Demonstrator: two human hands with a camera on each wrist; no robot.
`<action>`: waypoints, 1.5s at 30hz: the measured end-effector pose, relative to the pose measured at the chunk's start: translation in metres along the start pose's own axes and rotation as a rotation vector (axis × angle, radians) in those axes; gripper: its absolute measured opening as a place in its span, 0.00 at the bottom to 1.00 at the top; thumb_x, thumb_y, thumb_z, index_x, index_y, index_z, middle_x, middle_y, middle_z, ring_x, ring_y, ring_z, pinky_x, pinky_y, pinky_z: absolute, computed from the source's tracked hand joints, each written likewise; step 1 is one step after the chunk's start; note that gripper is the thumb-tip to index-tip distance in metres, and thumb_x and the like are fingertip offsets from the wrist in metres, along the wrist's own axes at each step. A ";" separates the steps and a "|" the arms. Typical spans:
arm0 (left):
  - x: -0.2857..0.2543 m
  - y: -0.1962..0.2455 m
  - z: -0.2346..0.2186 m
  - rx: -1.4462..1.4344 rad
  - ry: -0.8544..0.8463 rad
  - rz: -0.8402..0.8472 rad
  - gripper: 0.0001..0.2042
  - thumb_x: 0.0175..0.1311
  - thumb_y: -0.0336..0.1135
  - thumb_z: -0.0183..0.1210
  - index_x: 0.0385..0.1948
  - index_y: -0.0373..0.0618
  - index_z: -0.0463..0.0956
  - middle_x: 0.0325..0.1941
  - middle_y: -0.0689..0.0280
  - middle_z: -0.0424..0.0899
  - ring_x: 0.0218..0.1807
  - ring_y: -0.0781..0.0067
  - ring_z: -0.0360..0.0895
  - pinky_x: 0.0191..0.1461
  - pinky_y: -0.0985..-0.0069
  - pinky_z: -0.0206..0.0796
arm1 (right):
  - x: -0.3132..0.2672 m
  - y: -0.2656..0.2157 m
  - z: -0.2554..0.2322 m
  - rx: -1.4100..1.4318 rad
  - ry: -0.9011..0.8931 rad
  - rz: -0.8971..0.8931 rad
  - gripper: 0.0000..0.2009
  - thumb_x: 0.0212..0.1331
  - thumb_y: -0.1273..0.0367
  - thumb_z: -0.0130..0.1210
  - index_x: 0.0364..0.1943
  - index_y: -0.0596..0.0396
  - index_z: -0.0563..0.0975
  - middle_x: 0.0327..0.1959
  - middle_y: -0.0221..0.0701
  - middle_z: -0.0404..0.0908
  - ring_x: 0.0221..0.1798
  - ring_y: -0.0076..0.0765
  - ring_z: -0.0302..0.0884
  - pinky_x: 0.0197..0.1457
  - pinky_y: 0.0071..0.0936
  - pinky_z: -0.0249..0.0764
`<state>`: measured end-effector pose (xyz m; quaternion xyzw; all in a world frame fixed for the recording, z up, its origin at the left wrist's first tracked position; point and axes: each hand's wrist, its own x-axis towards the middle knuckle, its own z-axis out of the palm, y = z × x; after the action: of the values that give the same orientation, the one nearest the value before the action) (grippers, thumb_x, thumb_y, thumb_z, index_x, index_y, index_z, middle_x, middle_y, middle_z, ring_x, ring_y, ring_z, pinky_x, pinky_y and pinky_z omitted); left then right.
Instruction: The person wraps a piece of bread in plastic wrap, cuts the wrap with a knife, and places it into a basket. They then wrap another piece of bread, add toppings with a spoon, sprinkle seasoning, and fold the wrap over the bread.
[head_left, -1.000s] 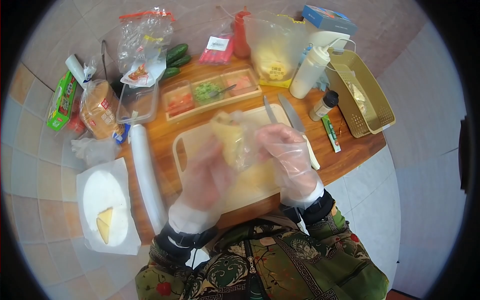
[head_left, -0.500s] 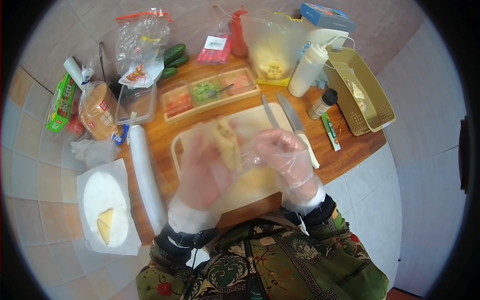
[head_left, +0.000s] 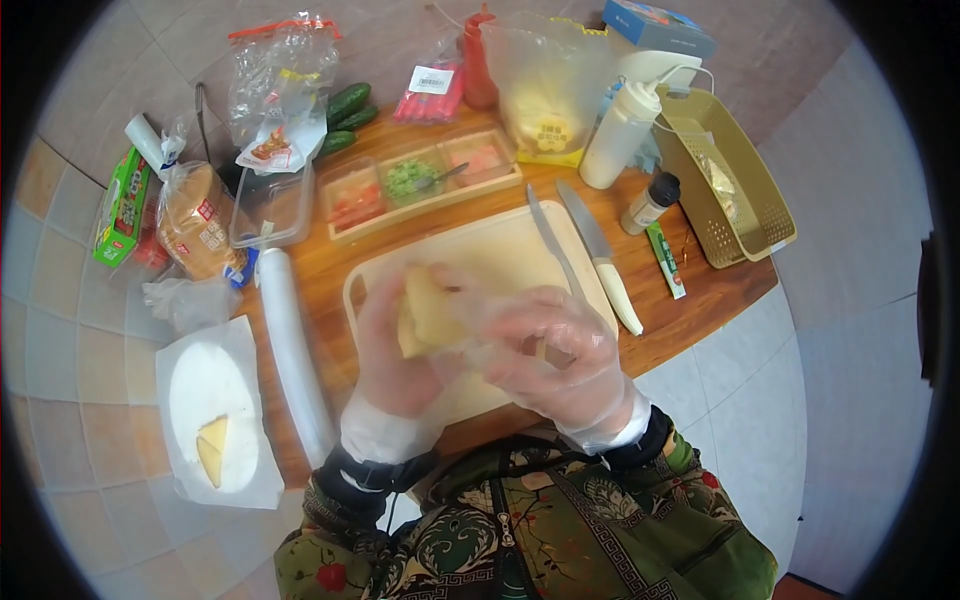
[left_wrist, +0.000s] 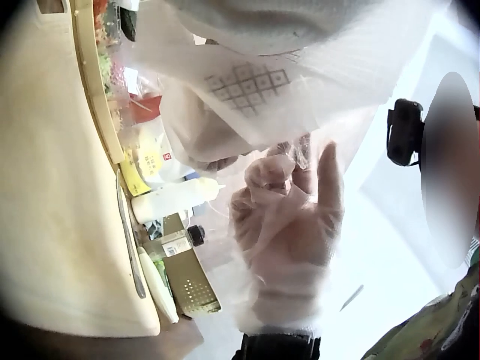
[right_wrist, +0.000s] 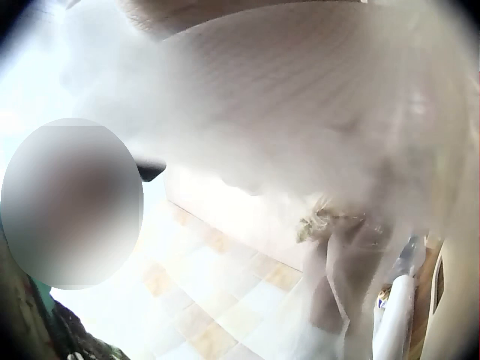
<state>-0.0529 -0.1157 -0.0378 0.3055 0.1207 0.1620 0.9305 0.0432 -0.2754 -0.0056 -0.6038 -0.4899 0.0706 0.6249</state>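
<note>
Both hands wear loose clear gloves. In the head view the left hand (head_left: pixel 395 350) grips a pale yellow piece of food (head_left: pixel 430 312) above the cutting board (head_left: pixel 480 235). Beside it, the right hand (head_left: pixel 565 365) has curled fingers close to the food. In the left wrist view the right hand (left_wrist: pixel 289 221) pinches crinkled clear plastic (left_wrist: pixel 301 154) at its fingertips; whether this is film or loose glove is unclear. The right wrist view shows the left hand (right_wrist: pixel 349 277) under a blurred yellowish-green part of the food (right_wrist: pixel 319 219).
Two knives lie at the board's right, one white-handled (head_left: pixel 618 290). Behind are a three-part tray (head_left: pixel 430 205), a squeeze bottle (head_left: pixel 617 140) and a basket (head_left: pixel 775 220). A film roll (head_left: pixel 293 350) and paper with yellow triangles (head_left: pixel 262 460) lie left.
The food has turned in the left hand, its plainer yellow side now showing. My right hand has moved down and its fingers have spread somewhat, still curled.
</note>
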 end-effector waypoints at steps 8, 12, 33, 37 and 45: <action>-0.004 0.003 0.011 -0.103 0.046 -0.044 0.22 0.75 0.56 0.44 0.47 0.46 0.75 0.47 0.62 0.80 0.52 0.63 0.77 0.61 0.63 0.69 | -0.005 0.004 0.006 0.091 0.055 0.128 0.07 0.57 0.79 0.65 0.38 0.60 0.81 0.34 0.36 0.86 0.35 0.33 0.83 0.38 0.27 0.77; -0.003 -0.002 -0.005 -0.259 -0.097 -0.069 0.22 0.74 0.56 0.44 0.48 0.47 0.75 0.49 0.62 0.79 0.53 0.63 0.77 0.60 0.62 0.69 | -0.002 0.006 0.014 0.272 0.158 0.214 0.03 0.62 0.77 0.63 0.37 0.62 0.81 0.35 0.39 0.87 0.36 0.32 0.84 0.40 0.26 0.78; -0.003 -0.001 0.005 -0.384 -0.135 -0.094 0.20 0.73 0.49 0.47 0.55 0.48 0.77 0.53 0.61 0.84 0.61 0.61 0.77 0.70 0.55 0.63 | 0.006 0.015 0.004 0.365 0.199 0.517 0.06 0.66 0.76 0.58 0.44 0.62 0.82 0.36 0.26 0.84 0.39 0.17 0.78 0.43 0.19 0.75; -0.003 -0.006 -0.005 -0.226 -0.125 -0.060 0.18 0.69 0.40 0.53 0.58 0.47 0.74 0.61 0.61 0.79 0.66 0.59 0.74 0.71 0.55 0.63 | 0.010 0.019 -0.003 0.387 0.258 0.610 0.08 0.66 0.74 0.60 0.47 0.61 0.82 0.36 0.23 0.83 0.36 0.13 0.74 0.39 0.15 0.71; -0.003 -0.011 -0.007 -0.136 0.004 -0.038 0.22 0.68 0.29 0.57 0.64 0.44 0.67 0.68 0.60 0.73 0.70 0.60 0.69 0.75 0.57 0.60 | 0.008 0.022 0.001 0.381 0.315 0.616 0.09 0.64 0.75 0.62 0.47 0.60 0.82 0.35 0.22 0.82 0.35 0.13 0.73 0.39 0.13 0.68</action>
<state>-0.0558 -0.1215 -0.0498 0.2390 0.1170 0.1529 0.9517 0.0577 -0.2633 -0.0193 -0.5990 -0.1622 0.2510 0.7429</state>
